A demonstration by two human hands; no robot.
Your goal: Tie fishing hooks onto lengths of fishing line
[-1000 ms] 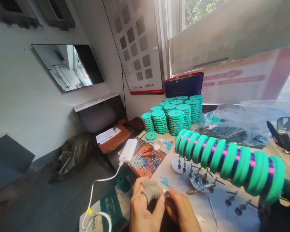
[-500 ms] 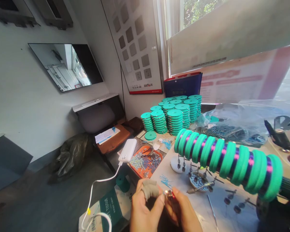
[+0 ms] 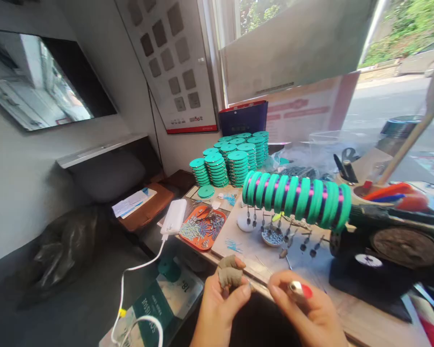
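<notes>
My left hand is closed in a pinch in front of the table edge. Beige wraps cover two of its fingers, and what lies at the fingertips is too small to name. To its right, my right hand has its fingers curled around a small red lighter, whose metal top faces the left hand. Past the hands, green foam line spools sit in a row on a machine's shaft, with purple bands between them. Small dark weights on wires hang below.
Stacks of green spools stand at the back. On the table are an orange tray of small parts, a bowl of beads and thin blue pieces. A white power bank trails a cable. The black machine is at right.
My hands have come apart, the right one moving away to the right with the lighter. The view has swung to the right, showing more of the machine and the street outside.
</notes>
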